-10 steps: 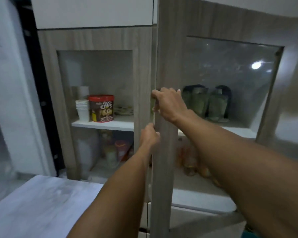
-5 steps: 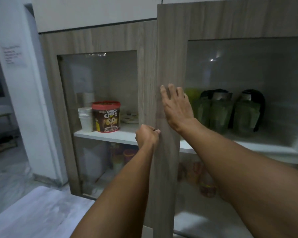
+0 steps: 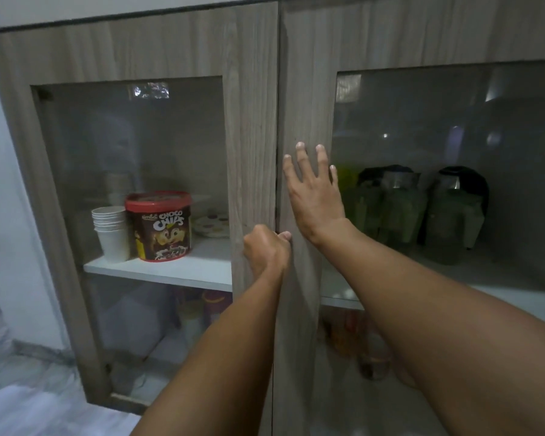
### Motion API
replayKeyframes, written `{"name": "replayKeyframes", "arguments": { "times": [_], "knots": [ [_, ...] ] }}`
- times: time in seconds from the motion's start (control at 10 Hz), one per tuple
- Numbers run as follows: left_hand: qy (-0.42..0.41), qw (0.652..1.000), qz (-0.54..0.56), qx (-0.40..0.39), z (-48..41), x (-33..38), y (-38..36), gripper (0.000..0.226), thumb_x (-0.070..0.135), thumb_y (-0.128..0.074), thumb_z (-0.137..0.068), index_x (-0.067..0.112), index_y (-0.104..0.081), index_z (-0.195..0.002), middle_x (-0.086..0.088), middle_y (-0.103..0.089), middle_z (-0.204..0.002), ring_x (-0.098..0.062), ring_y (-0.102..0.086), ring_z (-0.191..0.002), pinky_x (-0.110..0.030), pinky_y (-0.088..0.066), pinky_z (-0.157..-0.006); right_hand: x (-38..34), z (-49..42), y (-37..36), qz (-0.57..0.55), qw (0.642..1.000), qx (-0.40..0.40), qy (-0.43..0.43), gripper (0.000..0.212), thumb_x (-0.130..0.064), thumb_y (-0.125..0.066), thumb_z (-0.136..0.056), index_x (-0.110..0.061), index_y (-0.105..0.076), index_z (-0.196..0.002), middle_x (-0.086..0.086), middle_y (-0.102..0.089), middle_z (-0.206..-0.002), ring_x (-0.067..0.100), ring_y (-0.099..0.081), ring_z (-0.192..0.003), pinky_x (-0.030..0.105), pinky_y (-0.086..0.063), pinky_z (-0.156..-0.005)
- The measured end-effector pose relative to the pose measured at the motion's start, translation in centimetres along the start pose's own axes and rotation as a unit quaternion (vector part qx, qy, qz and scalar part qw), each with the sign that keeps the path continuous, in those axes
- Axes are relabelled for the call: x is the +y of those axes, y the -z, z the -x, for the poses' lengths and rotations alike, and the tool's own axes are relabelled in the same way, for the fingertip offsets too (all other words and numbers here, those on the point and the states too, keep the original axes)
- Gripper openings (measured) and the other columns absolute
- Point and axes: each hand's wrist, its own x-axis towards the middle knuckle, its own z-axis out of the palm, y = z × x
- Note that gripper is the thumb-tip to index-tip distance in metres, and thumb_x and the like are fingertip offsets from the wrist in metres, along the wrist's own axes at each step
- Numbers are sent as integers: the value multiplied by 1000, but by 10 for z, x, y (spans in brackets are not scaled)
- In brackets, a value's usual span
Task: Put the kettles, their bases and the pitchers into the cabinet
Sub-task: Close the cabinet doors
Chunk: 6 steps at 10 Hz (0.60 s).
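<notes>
The wood-grain cabinet has two glass doors, and the right door [image 3: 306, 89] now lies flush with the left door [image 3: 252, 121]. My right hand [image 3: 313, 196] presses flat on the right door's frame, fingers spread. My left hand [image 3: 266, 250] is a fist at the seam between the doors, its fingertips curled on the edge. Behind the right glass, on the white shelf [image 3: 516, 297], stand two dark kettles [image 3: 397, 202] [image 3: 456, 212] and a green pitcher [image 3: 350, 184], all dim through the glass.
Behind the left glass stand a stack of white paper cups [image 3: 110, 231], a red-lidded Choco Chips tub [image 3: 158, 225] and a plate [image 3: 213, 225]. The lower shelves hold blurred jars. A white wall [image 3: 10, 247] flanks the cabinet; a pale countertop [image 3: 44, 410] lies at bottom left.
The right door swung from half open to shut against the left door. My right hand went from gripping its edge to lying flat on its frame. The view moved closer.
</notes>
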Motion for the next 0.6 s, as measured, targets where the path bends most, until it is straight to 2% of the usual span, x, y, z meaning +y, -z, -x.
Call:
{"name": "replayKeyframes", "arguments": {
  "times": [0.2,0.4,0.5,0.6],
  "knots": [
    [-19,1000,-15,-1,0,3,4,25,29,-74,-87,6,-75,-93,-10,-73,-92,-25,-69,-87,-30,-50,-67,-5,-2,4,-5,1000,12,-1,94,-1,-66,-86,-11,-6,-157,15,6,-165,47,10,-149,63,-16,-118],
    [-47,998,-26,-23,3,2,12,24,31,-72,-89,7,-74,-86,-6,-73,-81,-16,-67,-73,-20,-37,-51,5,2,17,1,999,-28,18,101,-7,-70,-84,-15,-1,-158,13,12,-165,43,13,-150,57,-14,-121],
    [-58,998,-23,-31,11,4,19,23,32,-69,-90,10,-71,-84,-5,-70,-79,-17,-66,-73,-25,-47,-58,3,3,27,-17,998,-53,21,96,-14,-70,-86,-15,-7,-158,13,5,-166,41,6,-151,54,-14,-122],
    [-83,996,-31,-29,22,11,33,23,32,-63,-95,11,-70,-87,-4,-69,-82,-19,-67,-78,-32,-50,-65,1,11,41,-82,994,-63,-15,86,-20,-71,-86,-11,-20,-154,14,-16,-163,38,-17,-149,52,-23,-120]
  ]
}}
